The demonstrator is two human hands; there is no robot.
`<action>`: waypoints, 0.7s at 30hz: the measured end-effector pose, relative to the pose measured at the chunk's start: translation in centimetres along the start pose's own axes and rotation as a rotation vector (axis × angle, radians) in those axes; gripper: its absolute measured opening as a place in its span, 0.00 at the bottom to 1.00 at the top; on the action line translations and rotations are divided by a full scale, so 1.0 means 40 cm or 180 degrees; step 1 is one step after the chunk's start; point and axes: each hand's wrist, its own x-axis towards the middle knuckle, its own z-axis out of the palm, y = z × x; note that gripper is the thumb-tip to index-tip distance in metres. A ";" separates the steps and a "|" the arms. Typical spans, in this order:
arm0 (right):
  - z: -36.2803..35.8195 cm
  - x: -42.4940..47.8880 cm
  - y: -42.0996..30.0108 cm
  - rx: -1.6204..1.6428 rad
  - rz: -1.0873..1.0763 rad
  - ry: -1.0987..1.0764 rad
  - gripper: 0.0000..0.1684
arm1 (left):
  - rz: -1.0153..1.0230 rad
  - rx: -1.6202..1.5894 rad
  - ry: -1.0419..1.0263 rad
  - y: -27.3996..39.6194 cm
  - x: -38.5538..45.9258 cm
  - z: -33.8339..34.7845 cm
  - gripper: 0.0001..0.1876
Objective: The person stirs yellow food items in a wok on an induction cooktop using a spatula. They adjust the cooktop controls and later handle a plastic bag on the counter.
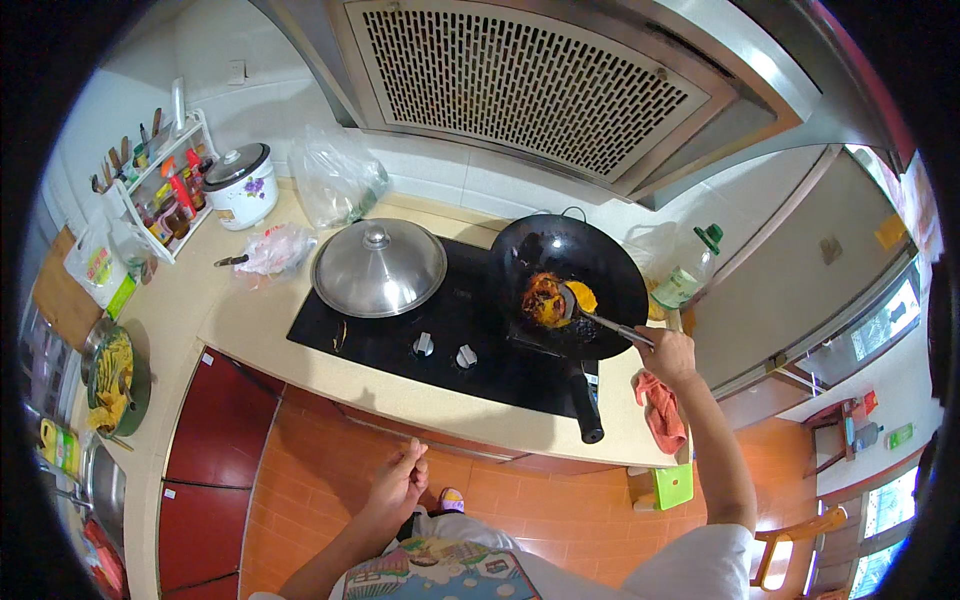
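A black wok (pixel 600 270) stands on the right side of the black glass cooktop (pixel 480 360), its dark handle pointing towards me. My right hand (pixel 667 352) grips the metal handle of a spatula (pixel 619 328), whose head is in the wok against the food. That food is a browned, partly charred-looking piece (pixel 546 300) beside a yellow piece (pixel 583 297). My left hand (pixel 405 476) is raised in front of the counter edge with its fingers curled together; nothing shows in it. A domed steel lid (pixel 379 266) covers the left side of the cooktop.
Overhead hangs a range hood (pixel 525 82). An oil bottle (pixel 686 270) stands behind the wok's right side, with a red cloth (pixel 661 412) nearer me. To the left are a white pot (pixel 241 187), a spice rack (pixel 161 187), plastic bags (pixel 337 176) and a green bowl of yellow food (pixel 139 390).
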 end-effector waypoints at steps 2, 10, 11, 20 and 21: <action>-0.032 -0.004 -0.034 -0.0156 -0.0194 0.0071 0.14 | -0.0036 0.0021 -0.0030 0.002 0.001 -0.007 0.11; -0.098 -0.011 -0.118 -0.0955 -0.0664 -0.0081 0.15 | -0.0105 -0.0061 0.0038 0.013 -0.006 -0.011 0.11; -0.102 -0.013 -0.123 -0.1030 -0.0709 -0.0101 0.15 | -0.0118 -0.0065 0.0024 0.013 -0.007 -0.013 0.11; -0.135 -0.012 -0.094 -0.1245 -0.0370 0.0149 0.15 | -0.0271 0.0159 -0.0055 0.010 -0.011 -0.015 0.11; -0.144 -0.008 -0.094 -0.1117 -0.0182 0.0027 0.15 | -0.0265 0.0160 -0.0033 0.006 -0.010 -0.019 0.10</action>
